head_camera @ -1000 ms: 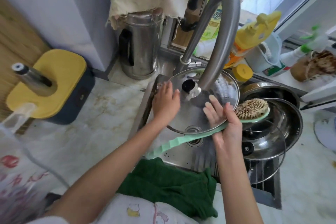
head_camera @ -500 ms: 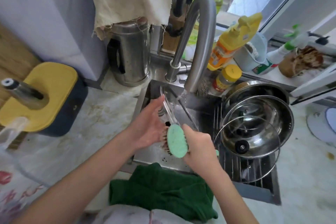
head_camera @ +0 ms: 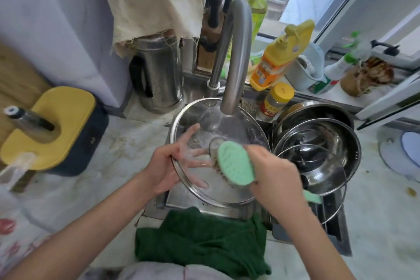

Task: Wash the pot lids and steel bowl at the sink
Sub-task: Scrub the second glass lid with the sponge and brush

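The glass lid has turned from edge-on to face me, and it now sits under the tap over the sink.
My left hand props it from behind at the left rim, fingers spread straight and showing through the wet glass. The green brush lies bristles-down near the lid's middle, with my right hand wrapped round its handle. Further right the steel bowl rests on the rack, a second lid lying in it.
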Demonstrator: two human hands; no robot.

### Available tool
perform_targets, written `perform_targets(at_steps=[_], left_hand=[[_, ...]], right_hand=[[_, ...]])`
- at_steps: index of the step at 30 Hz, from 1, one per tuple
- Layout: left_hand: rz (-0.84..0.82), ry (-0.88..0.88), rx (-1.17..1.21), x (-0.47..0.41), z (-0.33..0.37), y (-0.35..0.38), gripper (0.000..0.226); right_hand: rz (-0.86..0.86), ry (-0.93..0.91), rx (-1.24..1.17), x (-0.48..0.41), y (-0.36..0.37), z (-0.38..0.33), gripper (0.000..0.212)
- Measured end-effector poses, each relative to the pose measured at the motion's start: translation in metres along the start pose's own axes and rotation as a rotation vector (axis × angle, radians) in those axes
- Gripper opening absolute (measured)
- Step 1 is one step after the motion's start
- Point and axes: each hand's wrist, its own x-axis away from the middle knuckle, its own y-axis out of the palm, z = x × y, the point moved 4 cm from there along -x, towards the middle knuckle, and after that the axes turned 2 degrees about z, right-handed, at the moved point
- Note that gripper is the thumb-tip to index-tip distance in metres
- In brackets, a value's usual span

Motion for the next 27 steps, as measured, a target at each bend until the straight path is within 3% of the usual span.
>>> perform_targets(at_steps=[3, 6, 8, 10, 13, 16, 18, 21, 23, 27], left_hand=[[-0.025, 0.009, 0.079, 0.006, 0.002, 0.001, 0.108], [-0.025, 0.007, 0.131, 0.010, 0.002, 0.010, 0.100], [-0.075, 0.026, 0.154, 0.007, 0.001, 0.009, 0.084], [-0.196, 0.008, 0.226, 0.009, 0.002, 0.019, 0.063], [-0.360, -0.058, 0.329, 0.010, -0.002, 0.020, 0.062], [-0.292, -0.062, 0.189, 0.007, -0.005, 0.018, 0.065], [-0.167, -0.024, 0.046, 0.003, -0.003, 0.009, 0.071], [0.014, 0.018, 0.014, 0.002, 0.002, -0.010, 0.087], [0.018, 0.052, 0.004, 0.003, 0.007, -0.017, 0.101], [-0.005, 0.081, 0.006, 0.001, 0.013, -0.015, 0.116]], right_hand=[[-0.038, 0.275, 0.079, -0.003, -0.008, 0.035, 0.038], [-0.095, 0.504, -0.018, -0.007, -0.014, 0.060, 0.058], [-0.158, 0.453, -0.098, -0.013, -0.017, 0.062, 0.066], [-0.226, 0.333, -0.110, -0.023, -0.015, 0.061, 0.044], [-0.303, 0.158, 0.077, -0.050, 0.007, 0.054, 0.036], [-0.277, 0.078, 0.059, -0.073, 0.029, 0.023, 0.037], [-0.326, -0.097, -0.102, -0.077, 0.037, -0.005, 0.035], [-0.672, -0.218, -0.494, -0.059, 0.035, -0.016, 0.033], [-0.773, -0.198, -0.450, -0.053, 0.029, 0.007, 0.032], [-0.360, 0.079, 0.033, -0.081, 0.029, 0.056, 0.037]])
